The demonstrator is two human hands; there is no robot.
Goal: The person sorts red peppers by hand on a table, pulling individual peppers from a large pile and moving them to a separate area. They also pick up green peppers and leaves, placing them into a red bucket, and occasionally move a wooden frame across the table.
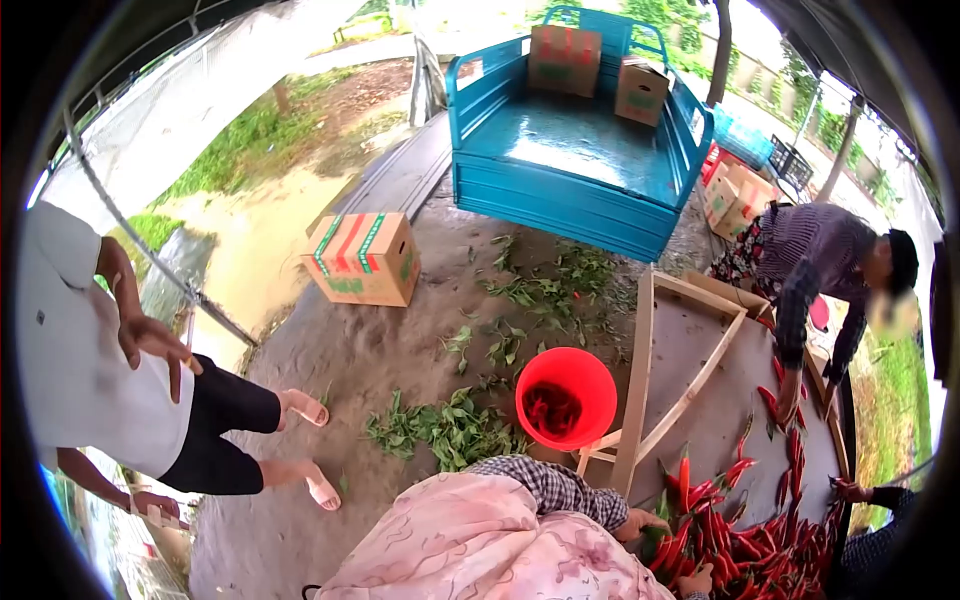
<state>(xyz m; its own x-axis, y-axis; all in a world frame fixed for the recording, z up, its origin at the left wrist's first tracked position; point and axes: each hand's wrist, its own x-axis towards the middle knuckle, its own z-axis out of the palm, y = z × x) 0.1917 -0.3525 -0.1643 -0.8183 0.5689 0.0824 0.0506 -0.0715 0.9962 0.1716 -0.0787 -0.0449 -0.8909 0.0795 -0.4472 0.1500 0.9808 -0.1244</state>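
Left hand [637, 523] part-curled, right hand [696, 580] bent, holds indistinct: both at red peppers [745, 548] heaped at table's [705, 395] near end; wooden rim [634, 385] presumably retains heap; red bucket [598, 396] beside rim, presumably for easy reach

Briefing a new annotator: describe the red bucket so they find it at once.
Find the teal truck bed, top centre. Below it, just left of the wooden-framed table, is an open round bucket with red peppers inside. Its solid bright red wall sets it apart from the loose green leaves beside it.
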